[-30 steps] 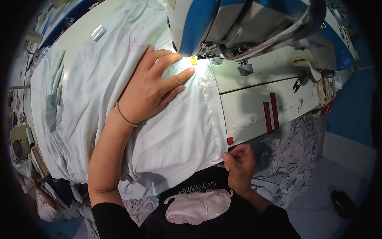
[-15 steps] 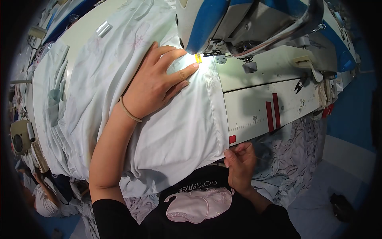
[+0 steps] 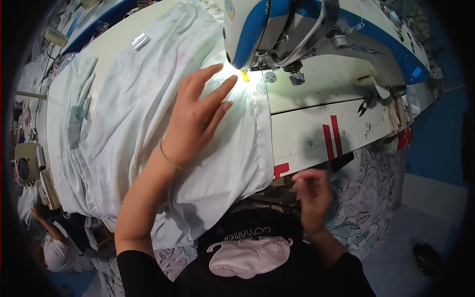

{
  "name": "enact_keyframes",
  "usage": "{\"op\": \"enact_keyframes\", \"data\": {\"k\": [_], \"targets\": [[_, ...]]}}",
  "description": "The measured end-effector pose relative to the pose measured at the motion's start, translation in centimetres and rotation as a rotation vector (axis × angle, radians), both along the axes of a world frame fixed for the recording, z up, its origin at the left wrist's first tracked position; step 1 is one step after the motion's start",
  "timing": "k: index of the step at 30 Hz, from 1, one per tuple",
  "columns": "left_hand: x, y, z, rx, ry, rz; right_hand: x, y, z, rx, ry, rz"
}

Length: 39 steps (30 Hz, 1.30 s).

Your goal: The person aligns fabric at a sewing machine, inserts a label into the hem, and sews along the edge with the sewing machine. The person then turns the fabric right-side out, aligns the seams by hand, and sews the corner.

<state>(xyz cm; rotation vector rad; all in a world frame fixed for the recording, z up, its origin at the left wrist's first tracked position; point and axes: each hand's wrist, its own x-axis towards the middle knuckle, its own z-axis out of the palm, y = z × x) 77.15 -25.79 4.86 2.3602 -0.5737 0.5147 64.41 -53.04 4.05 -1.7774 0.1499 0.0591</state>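
Pale white cloth (image 3: 217,163) with faint pink flower patterns lies spread over the sewing table, its right edge running past the needle area. My left hand (image 3: 195,119) hovers over it with fingers apart, holding nothing, just left of the yellow presser-foot piece (image 3: 245,75) under the lit head of the sewing machine (image 3: 257,29). Beyond the table's front edge is my right hand (image 3: 312,195), apart from the cloth. Its fingers are curled in and slightly blurred; no object shows in them.
A ruler strip with red tape marks (image 3: 332,137) runs along the table's front. Small black snips (image 3: 364,106) lie at the right. A silvery piece (image 3: 140,41) rests on the cloth. Crumpled fabric (image 3: 368,198) hangs below right. Another person (image 3: 54,242) sits at lower left.
My left hand has lifted off the cloth and drawn back from the needle area. My right hand has let go of the cloth's front corner and moved right.
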Motion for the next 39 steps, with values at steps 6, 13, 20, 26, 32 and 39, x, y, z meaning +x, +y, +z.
{"op": "enact_keyframes", "data": {"k": [6,13,20,26,32,39], "targets": [[-15.3,-5.2,2.1,-0.566,0.643,0.043,15.1,-0.3,2.6,-0.367,-0.356,0.222],[-10.0,2.4,-1.8,-0.065,0.407,0.460,28.8,4.0,-2.4,-0.976,-0.510,0.493],[7.6,8.4,-3.6,-0.172,0.270,0.203,25.3,3.6,-3.1,-0.898,-0.712,0.384],[2.3,2.0,2.7,-0.136,0.195,-0.012,21.2,1.6,-2.3,-0.643,-0.718,0.436],[2.6,1.7,0.9,0.395,0.175,-0.112,21.0,0.9,-0.5,-0.747,-0.927,0.704],[2.5,0.2,1.4,0.312,-0.006,-0.231,21.5,1.9,-1.1,-0.656,-0.936,0.810]]}}
